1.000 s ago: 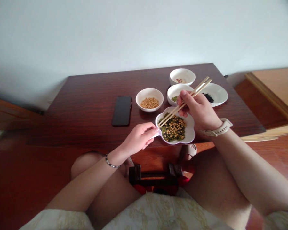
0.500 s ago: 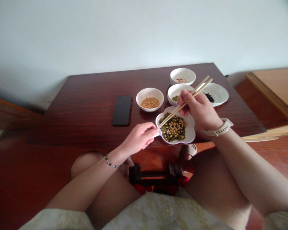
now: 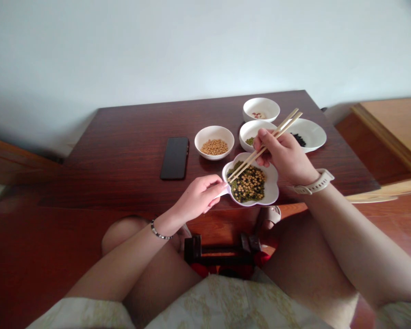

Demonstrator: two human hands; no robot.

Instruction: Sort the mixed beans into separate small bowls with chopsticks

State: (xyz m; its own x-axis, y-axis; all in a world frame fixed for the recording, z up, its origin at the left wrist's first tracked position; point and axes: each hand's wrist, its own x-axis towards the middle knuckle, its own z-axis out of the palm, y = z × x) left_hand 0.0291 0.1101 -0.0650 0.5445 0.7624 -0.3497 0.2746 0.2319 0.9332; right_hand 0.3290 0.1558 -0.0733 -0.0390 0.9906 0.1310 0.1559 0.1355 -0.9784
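A white flower-shaped dish (image 3: 271, 193) full of mixed yellow, green and black beans sits at the near edge of the dark wooden table (image 3: 130, 160). My left hand (image 3: 199, 197) is closed on the dish's handle at its left side. My right hand (image 3: 285, 155), with a pale watch on the wrist, is closed on a pair of wooden chopsticks (image 3: 260, 148). Their tips rest in the beans at the dish's left part.
Behind the dish stand a white bowl of yellow beans (image 3: 214, 142), a bowl with green beans (image 3: 251, 132), a bowl with a few reddish beans (image 3: 260, 109) and a plate of black beans (image 3: 310, 133). A black phone (image 3: 174, 157) lies to the left. A dark wooden stand (image 3: 222, 249) sits below the table.
Almost nothing has changed; the chopstick tips have shifted slightly within the beans, and both hands keep their hold.
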